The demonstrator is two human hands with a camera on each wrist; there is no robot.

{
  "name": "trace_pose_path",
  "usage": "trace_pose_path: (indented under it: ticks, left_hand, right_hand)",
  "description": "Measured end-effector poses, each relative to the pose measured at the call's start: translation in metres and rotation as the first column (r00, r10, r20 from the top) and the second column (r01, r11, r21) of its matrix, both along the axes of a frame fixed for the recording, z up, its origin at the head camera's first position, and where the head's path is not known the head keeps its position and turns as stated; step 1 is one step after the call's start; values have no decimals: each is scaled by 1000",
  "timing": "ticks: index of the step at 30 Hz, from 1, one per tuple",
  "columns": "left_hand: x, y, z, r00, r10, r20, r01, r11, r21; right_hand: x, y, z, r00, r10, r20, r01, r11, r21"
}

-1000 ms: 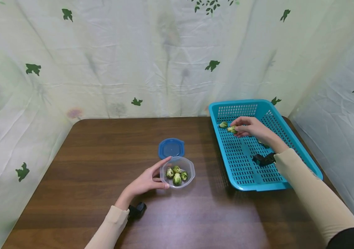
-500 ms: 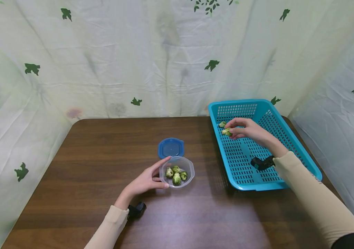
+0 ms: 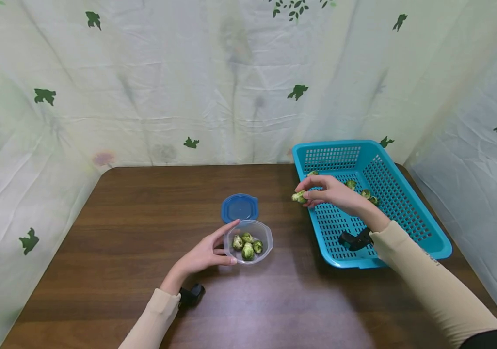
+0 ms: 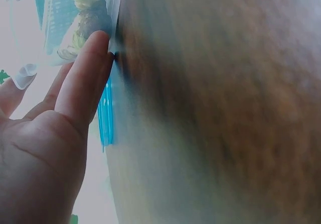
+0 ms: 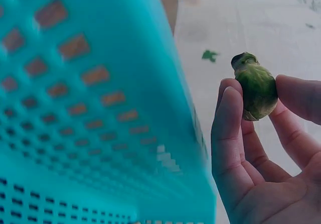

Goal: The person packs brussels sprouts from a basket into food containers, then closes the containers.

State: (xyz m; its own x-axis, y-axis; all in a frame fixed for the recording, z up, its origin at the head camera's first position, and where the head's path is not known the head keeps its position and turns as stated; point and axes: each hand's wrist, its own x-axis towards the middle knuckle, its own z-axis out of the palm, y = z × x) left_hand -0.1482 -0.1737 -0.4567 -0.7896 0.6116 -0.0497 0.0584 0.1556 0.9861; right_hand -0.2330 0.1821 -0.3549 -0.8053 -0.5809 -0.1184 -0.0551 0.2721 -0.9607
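Note:
Over the left rim of the blue basket, my right hand (image 3: 328,194) pinches a Brussels sprout (image 3: 299,197) between thumb and fingertips. Seen from the right wrist, that same sprout (image 5: 257,91) is green and round with a narrower stem end. My left hand (image 3: 208,252) holds a clear plastic container (image 3: 266,232) by its left side, thumb near the front and index finger at the back rim. Several Brussels sprouts (image 3: 248,251) lie inside it. The left wrist view catches the fingers (image 4: 80,83) against the container wall, with blurred sprouts behind it.
The blue perforated basket (image 3: 329,264) stands on the right of the brown wooden table (image 3: 152,203). More sprouts (image 3: 365,194) lie in it, partly hidden by the right hand. A blue lid (image 3: 239,207) lies just behind the container. Pale curtains (image 3: 165,77) surround the table.
My right hand has carried the sprout left and toward me, from inside the basket to over its left rim, uncovering other sprouts. The left hand and container have stayed in place.

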Motion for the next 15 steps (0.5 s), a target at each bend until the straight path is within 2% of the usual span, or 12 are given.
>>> trace_pose_path:
  ticks: [7,15]
  left_hand:
    - [0,0,0,1000,-7,4,7,1000,13]
    - [0,0,-1,1000,-9,14,9,1000,28]
  right_hand:
    - [9,-19,1,998,61,3,-61,998,28]
    - [18,-43,-1,984,176,-9,-176,984,16]
